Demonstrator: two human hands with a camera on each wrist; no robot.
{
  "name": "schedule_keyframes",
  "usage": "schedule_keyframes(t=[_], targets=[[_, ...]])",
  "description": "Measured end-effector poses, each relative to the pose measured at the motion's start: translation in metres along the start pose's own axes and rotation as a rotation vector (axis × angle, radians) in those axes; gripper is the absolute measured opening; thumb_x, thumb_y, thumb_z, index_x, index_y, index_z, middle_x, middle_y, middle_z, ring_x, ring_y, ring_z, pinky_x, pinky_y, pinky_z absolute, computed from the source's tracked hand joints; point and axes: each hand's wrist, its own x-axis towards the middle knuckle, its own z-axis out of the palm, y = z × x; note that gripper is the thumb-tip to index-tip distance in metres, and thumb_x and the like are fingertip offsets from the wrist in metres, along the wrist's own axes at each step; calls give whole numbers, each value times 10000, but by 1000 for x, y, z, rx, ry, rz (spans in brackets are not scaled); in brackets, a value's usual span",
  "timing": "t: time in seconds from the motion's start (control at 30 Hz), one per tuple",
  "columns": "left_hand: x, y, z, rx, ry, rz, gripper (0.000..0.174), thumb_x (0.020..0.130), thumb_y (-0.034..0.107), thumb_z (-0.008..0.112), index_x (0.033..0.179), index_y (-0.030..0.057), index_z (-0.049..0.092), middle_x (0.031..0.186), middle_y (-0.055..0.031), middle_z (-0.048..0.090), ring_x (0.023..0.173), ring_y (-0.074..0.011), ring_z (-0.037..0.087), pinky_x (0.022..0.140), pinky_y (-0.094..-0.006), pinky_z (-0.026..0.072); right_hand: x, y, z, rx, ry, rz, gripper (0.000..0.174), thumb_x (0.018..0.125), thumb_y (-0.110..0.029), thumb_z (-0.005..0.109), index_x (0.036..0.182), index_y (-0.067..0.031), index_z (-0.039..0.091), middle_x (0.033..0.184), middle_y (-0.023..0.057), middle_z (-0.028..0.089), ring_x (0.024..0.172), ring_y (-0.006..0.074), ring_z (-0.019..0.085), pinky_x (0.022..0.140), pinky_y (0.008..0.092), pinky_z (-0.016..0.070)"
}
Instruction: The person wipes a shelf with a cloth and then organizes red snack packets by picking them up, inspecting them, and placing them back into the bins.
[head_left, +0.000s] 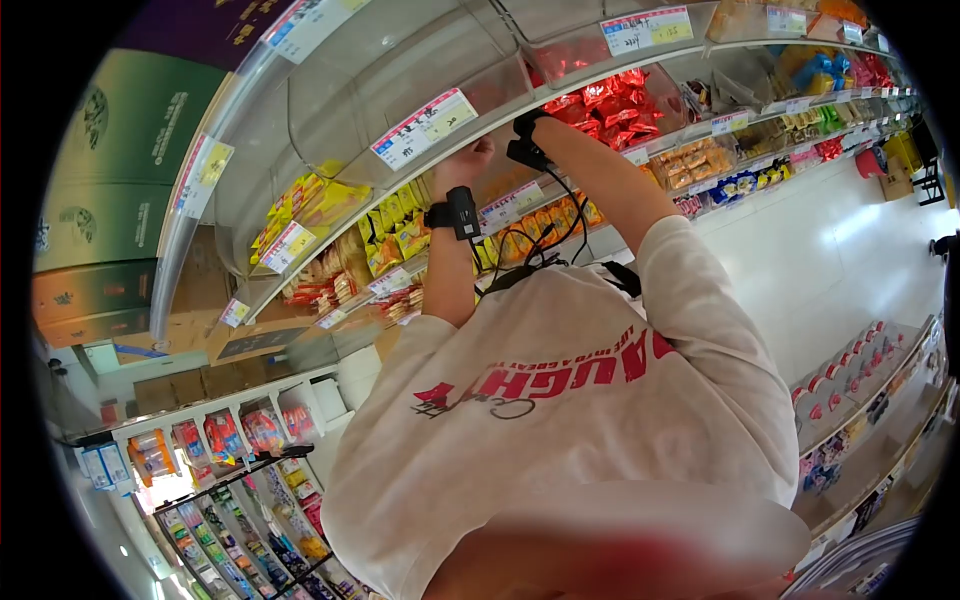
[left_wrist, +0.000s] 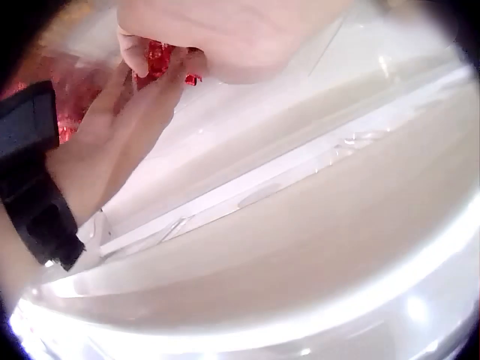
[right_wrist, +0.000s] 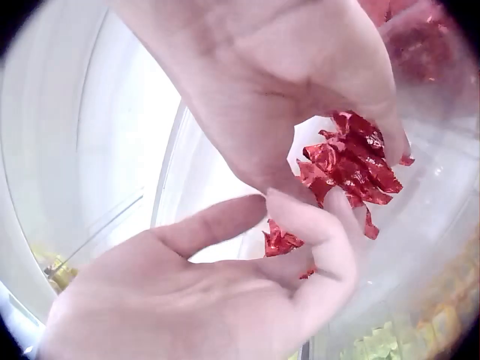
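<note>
Both hands meet over a shelf bin with red foil-wrapped candies between them. In the right wrist view my right hand [right_wrist: 300, 67] comes from the top, its fingers curled round a bunch of red foil-wrapped candies [right_wrist: 349, 161]. My left hand [right_wrist: 202, 300] reaches in from below with bent fingers, holding another red candy [right_wrist: 281, 240] and touching the bunch. The left wrist view shows the left hand [left_wrist: 232, 34] overlapping the right hand [left_wrist: 120, 135], red foil showing between them. In the head view the left hand [head_left: 468, 165] is partly visible; the shelf front hides the right.
A bin of red-wrapped candies [head_left: 615, 110] lies to the right. Clear shelf fronts carry price labels [head_left: 425, 128]. Yellow packets [head_left: 310, 205] fill a bin at left, with more snacks on lower shelves. Cables [head_left: 575, 205] hang from the wrist cameras. Green boxes [head_left: 120, 130] stand far left.
</note>
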Motion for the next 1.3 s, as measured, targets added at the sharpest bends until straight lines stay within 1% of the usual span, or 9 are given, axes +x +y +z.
schedule_keyframes(t=[0.1,0.43,0.5,0.57,0.63,0.83,0.9,1.0,1.3], targets=[[5,-7,-4,225,-62,199,348,963,323,595,1205,73,601,1182,-131,610,1086,-281,573,964,-455,485,-1,4,1,39,2,-5,845,864,-591,542,1435,12,383,1187,171,659,1111,327,612,886,529,479],[-28,-18,37,307,61,73,565,972,423,501,1388,41,476,1497,-190,429,1380,-417,383,1175,-529,294,6,1,0,152,31,-23,777,876,-558,544,1398,5,429,1150,171,671,1077,325,626,874,518,488],[14,-5,-3,758,-196,172,604,971,435,504,1420,36,442,1535,-185,390,1398,-414,361,1177,-531,288,6,-1,-1,171,34,-38,763,878,-552,544,1390,4,438,1143,171,674,1070,325,629,872,516,490],[47,10,-34,739,-292,154,566,972,410,510,1378,20,448,1456,-169,409,1324,-376,386,1158,-516,300,5,-3,-1,185,39,-42,750,880,-545,544,1383,3,447,1135,171,676,1063,324,631,870,514,491],[41,14,-20,254,-218,2,455,977,347,517,1261,-8,495,1261,-141,487,1158,-304,457,1118,-485,331,3,-4,-2,197,40,-45,737,883,-539,545,1376,1,456,1128,171,679,1056,324,634,868,512,493],[7,-9,18,133,15,55,333,946,318,606,985,-13,593,922,-122,563,930,-279,535,1069,-447,387,-2,-2,0,234,46,-66,697,890,-519,546,1353,-2,484,1105,171,686,1035,323,643,861,505,498],[29,-3,-3,81,26,8,347,933,323,635,996,-18,620,900,-131,583,938,-286,558,1074,-466,400,-5,0,0,236,50,-66,684,892,-512,546,1346,-4,493,1098,171,689,1028,322,645,859,503,500],[43,12,-43,261,-184,-47,422,979,259,559,1277,-36,513,1316,-239,532,1252,-409,497,1104,-611,397,-7,1,0,243,52,-74,665,895,-503,547,1335,-6,507,1087,171,692,1018,322,650,856,500,503],[-69,-28,17,830,-164,208,344,1017,241,550,1269,8,556,1218,-157,627,1159,-297,615,1001,-431,506,-10,3,7,245,53,-105,608,906,-473,548,1302,-12,548,1053,171,703,987,320,662,846,490,510]])
